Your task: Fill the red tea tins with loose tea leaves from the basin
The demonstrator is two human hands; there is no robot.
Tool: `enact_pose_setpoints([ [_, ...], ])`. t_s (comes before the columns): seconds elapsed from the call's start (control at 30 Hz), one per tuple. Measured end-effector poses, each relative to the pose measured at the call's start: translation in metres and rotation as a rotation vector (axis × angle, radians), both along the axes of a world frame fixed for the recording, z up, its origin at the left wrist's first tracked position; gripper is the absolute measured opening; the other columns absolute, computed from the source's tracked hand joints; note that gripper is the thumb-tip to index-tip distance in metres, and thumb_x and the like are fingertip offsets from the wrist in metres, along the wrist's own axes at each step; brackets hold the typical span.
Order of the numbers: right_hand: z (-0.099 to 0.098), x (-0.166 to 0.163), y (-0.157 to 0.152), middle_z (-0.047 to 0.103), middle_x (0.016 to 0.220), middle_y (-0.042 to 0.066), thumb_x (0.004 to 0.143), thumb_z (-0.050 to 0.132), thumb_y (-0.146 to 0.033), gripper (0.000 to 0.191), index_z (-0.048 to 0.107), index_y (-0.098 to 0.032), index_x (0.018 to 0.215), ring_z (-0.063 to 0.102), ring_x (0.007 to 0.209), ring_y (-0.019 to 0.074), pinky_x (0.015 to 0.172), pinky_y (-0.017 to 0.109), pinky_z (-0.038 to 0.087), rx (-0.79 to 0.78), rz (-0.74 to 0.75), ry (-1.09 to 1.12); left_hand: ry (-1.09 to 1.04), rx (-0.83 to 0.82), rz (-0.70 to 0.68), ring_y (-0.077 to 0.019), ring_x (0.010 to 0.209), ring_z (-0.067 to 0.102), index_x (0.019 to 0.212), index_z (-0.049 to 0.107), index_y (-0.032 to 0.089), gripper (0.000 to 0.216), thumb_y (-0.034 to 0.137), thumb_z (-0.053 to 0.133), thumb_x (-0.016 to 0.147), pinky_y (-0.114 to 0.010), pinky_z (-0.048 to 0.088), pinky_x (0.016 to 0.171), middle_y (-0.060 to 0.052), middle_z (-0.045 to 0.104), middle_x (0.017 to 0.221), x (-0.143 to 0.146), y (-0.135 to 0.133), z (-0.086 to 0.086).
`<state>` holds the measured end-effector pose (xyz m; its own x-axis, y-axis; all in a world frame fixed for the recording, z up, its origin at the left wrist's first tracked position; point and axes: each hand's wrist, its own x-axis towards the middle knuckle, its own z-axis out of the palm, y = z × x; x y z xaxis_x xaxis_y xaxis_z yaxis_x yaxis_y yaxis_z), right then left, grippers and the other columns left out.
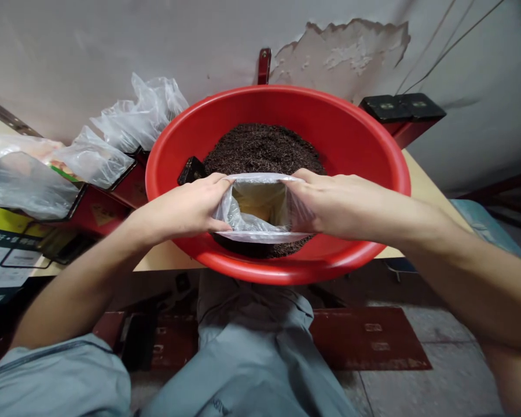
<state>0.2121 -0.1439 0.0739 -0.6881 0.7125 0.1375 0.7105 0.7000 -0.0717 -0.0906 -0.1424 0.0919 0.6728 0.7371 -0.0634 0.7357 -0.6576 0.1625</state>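
Observation:
A clear plastic bag (264,236) is stretched open over the front of a large red basin (356,136). It appears to line a box-like container whose yellowish inside (260,205) shows through the mouth. My left hand (195,205) grips the bag's left edge, thumb toward me. On the opposite edge, my right hand (325,200) has its fingers closed round the plastic. Dark brown, loose grains (264,145) lie heaped in the basin, behind and beneath the bag. Left of the heap, a small black object (191,170) rests partly in the grains.
Red boxes (98,211) with clear plastic bags (95,156) sticking out of them stand to the left. Two dark-topped red boxes (403,110) sit behind the basin at right. The basin rests on a pale tabletop (169,259), near peeling wall plaster (347,52).

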Motion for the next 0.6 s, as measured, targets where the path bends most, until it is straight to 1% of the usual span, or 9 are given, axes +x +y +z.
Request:
enact_pose_setpoints([
  [0.07,-0.001,-0.001,0.003,0.071,0.109,0.013,0.086,0.075,-0.039,0.053,0.062,-0.020,0.134,0.060,0.055,0.0176,0.053,0.035,0.043,-0.024,0.012,-0.040,-0.031,-0.018,-0.046,-0.0320,0.125,0.068,0.155,0.045,0.021,0.081,0.047,0.079,0.087,-0.038,0.054,0.104,-0.015,0.065,0.143,-0.005,0.006,-0.005],
  [0.17,-0.004,-0.002,0.004,0.070,0.121,0.018,0.086,0.075,-0.036,0.068,0.053,-0.018,0.147,0.069,0.068,0.0253,0.060,0.039,0.049,-0.098,-0.026,-0.069,-0.100,-0.072,-0.118,-0.0316,0.126,0.066,0.158,0.041,0.018,0.085,0.049,0.079,0.088,-0.038,0.052,0.106,-0.016,0.064,0.139,-0.010,0.014,-0.014],
  [0.27,-0.012,-0.001,0.005,0.068,0.129,0.018,0.084,0.078,-0.036,0.074,0.049,-0.019,0.150,0.074,0.087,0.0324,0.068,0.040,0.054,-0.176,-0.065,-0.045,-0.201,-0.114,-0.166,-0.0327,0.130,0.062,0.159,0.039,0.020,0.090,0.050,0.081,0.086,-0.042,0.051,0.112,-0.016,0.059,0.142,-0.014,0.021,-0.027],
  [0.33,-0.021,-0.001,0.008,0.066,0.131,0.018,0.082,0.082,-0.037,0.077,0.049,-0.019,0.149,0.074,0.095,0.0338,0.070,0.040,0.056,-0.220,-0.070,-0.006,-0.266,-0.127,-0.185,-0.0341,0.134,0.059,0.161,0.038,0.023,0.094,0.051,0.083,0.084,-0.046,0.050,0.115,-0.016,0.055,0.144,-0.017,0.026,-0.037],
  [0.4,-0.028,0.000,0.015,0.064,0.133,0.017,0.080,0.085,-0.039,0.081,0.048,-0.020,0.149,0.073,0.097,0.0332,0.073,0.041,0.059,-0.266,-0.053,0.046,-0.319,-0.147,-0.204,-0.0354,0.136,0.056,0.162,0.037,0.025,0.099,0.051,0.086,0.081,-0.048,0.049,0.117,-0.016,0.053,0.146,-0.019,0.033,-0.046],
  [0.5,-0.036,0.000,0.027,0.060,0.135,0.016,0.075,0.088,-0.046,0.096,0.042,-0.021,0.156,0.072,0.105,0.0338,0.086,0.044,0.063,-0.335,0.005,0.151,-0.386,-0.182,-0.228,-0.0369,0.139,0.054,0.163,0.039,0.027,0.107,0.053,0.091,0.074,-0.052,0.048,0.120,-0.015,0.052,0.147,-0.021,0.043,-0.058],
  [0.6,-0.039,-0.002,0.035,0.057,0.138,0.016,0.070,0.090,-0.052,0.109,0.037,-0.020,0.161,0.068,0.119,0.0370,0.103,0.050,0.060,-0.387,0.055,0.234,-0.448,-0.197,-0.234,-0.0385,0.143,0.050,0.163,0.038,0.028,0.112,0.052,0.094,0.069,-0.056,0.044,0.123,-0.016,0.049,0.150,-0.021,0.052,-0.067],
])
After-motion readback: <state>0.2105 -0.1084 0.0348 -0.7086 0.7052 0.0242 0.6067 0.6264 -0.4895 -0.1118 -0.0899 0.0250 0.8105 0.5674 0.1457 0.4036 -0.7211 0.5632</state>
